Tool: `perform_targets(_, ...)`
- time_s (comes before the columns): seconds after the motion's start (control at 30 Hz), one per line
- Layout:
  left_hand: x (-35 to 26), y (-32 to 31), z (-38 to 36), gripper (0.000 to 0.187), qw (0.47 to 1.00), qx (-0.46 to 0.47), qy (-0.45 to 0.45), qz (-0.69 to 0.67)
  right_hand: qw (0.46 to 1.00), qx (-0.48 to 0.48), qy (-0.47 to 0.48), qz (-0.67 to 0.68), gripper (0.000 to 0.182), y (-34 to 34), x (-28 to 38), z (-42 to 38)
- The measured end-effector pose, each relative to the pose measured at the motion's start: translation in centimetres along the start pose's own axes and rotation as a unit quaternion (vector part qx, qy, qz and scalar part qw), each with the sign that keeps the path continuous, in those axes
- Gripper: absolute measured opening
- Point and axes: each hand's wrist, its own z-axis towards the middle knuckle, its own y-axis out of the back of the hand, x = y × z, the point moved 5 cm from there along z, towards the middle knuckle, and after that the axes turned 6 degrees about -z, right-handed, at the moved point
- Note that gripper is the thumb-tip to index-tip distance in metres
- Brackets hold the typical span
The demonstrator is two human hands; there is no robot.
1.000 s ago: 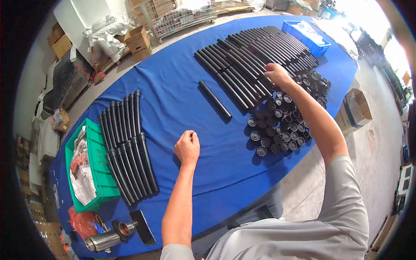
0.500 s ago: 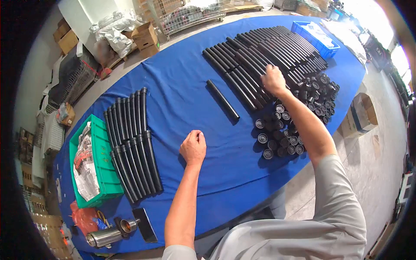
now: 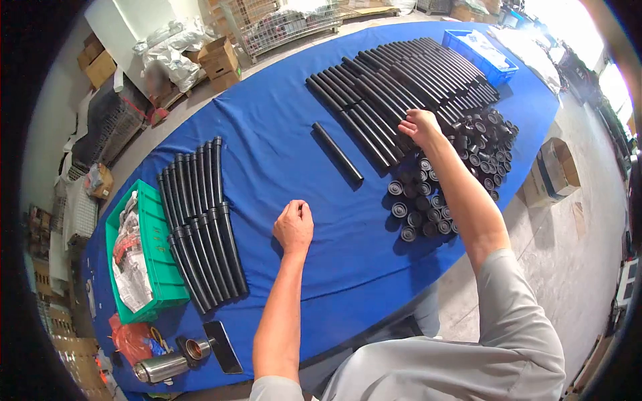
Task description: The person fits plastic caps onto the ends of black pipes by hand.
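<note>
My left hand (image 3: 293, 226) is closed above the blue cloth, its fingers curled in; whatever they hold, if anything, is hidden. My right hand (image 3: 420, 127) hovers at the near edge of the rows of black tubes (image 3: 378, 100), fingers partly spread and nothing visible in them. Just below it lies a pile of round black caps (image 3: 435, 200), some with ringed faces up. One single black tube (image 3: 338, 152) rests apart between my hands. To the left, two rows of black tubes with wider collar ends (image 3: 200, 224) lie side by side.
A green crate (image 3: 160, 250) with crumpled paper stands at the left. Near it are a phone (image 3: 223, 347), a steel flask (image 3: 160, 367) and a red plastic bag (image 3: 132, 337). A blue crate (image 3: 481, 57) sits at the far end; a cardboard box (image 3: 552, 175) is on the floor.
My right hand has drawn slightly back toward the caps, and its fingers have loosened. My left hand stays closed in nearly the same place. The whole view has shifted slightly.
</note>
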Motion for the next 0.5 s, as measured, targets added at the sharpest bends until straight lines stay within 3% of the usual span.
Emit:
perform_targets(0.2, -0.1, 0.0, -0.1, 0.010, 1.000, 0.002, 0.004, -0.002, 0.997, -0.016, 0.012, 0.079, 0.052, -0.2, -1.2, 1.6)
perform_targets(0.5, 0.0, 0.0, -0.1, 0.011, 1.000, 0.002, 0.011, -0.007, 0.971, -0.041, -0.004, 0.237, 0.048, -1.3, -3.1, 3.0)
